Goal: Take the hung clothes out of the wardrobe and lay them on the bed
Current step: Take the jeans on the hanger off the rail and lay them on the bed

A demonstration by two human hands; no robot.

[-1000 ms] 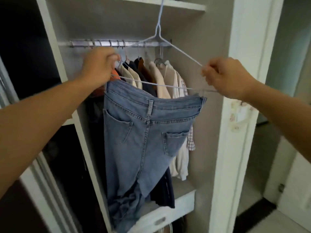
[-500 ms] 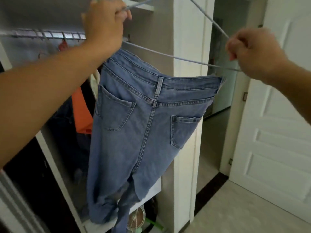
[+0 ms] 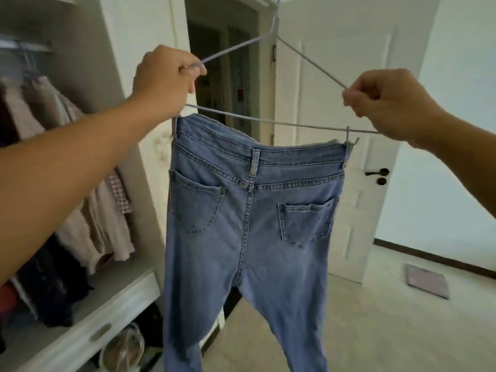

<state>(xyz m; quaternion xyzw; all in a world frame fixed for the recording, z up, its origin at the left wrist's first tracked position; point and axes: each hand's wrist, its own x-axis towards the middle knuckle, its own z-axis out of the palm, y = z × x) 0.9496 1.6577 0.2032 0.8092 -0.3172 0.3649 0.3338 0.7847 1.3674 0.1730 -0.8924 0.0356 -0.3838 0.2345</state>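
White walls and a pale floor [image 3: 375,331] fill the right of the room, with a white door [image 3: 335,76] standing open behind the hands and a dark doorway [image 3: 214,76] just left of it. Black handle hardware [image 3: 377,172] sits on the door's right edge. At far left is the wardrobe [image 3: 115,63], its rail [image 3: 24,45] carrying light and checked clothes [image 3: 94,210] above darker ones; a white drawer [image 3: 102,328] runs along its base.

Out in front of the wardrobe, clear of the rail, hangs a pair of blue jeans [image 3: 241,237], back pockets facing the camera, legs trailing down out of view. They are clipped by the waistband to a thin pale hanger [image 3: 268,122], one clip at each end of the bar. The left hand [image 3: 163,79] has its grip clenched around the hanger's left corner, fingers curled over the wire. The right hand [image 3: 386,103] pinches the right corner, thumb and fingers closed on the wire. The hook rises past the top edge. A flat greyish square [image 3: 426,281] lies on the floor near the right wall.
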